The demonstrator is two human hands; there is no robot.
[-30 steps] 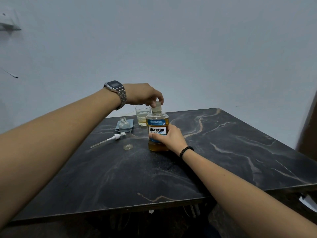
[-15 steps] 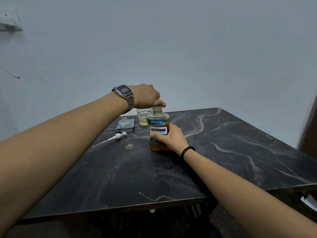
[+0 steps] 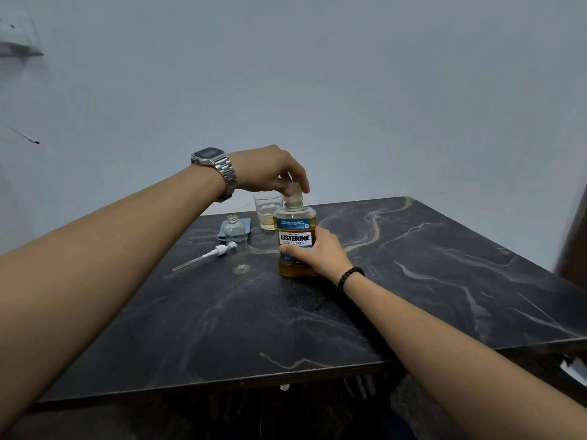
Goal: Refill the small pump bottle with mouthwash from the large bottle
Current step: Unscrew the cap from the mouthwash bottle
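Note:
A large mouthwash bottle [image 3: 296,227] with amber liquid and a blue-white label stands upright on the dark marble table [image 3: 397,281]. My right hand [image 3: 320,254] grips its body from the right. My left hand [image 3: 273,173], with a metal watch on the wrist, pinches the clear cap [image 3: 293,192] on the bottle's neck from above. Left of it stands the small clear bottle [image 3: 235,230], open at the top. Its white pump head with a long tube [image 3: 209,255] lies flat on the table in front of it.
A drinking glass [image 3: 267,214] with a little pale liquid stands behind the large bottle. A small clear round piece [image 3: 241,268] lies near the bottle's base. A blue-grey flat item [image 3: 244,224] lies under the small bottle. The table's front edge is near me.
My left hand dropped down over the cap half a second ago, then rose again with fingertips on it. The bottle and my right hand stayed put.

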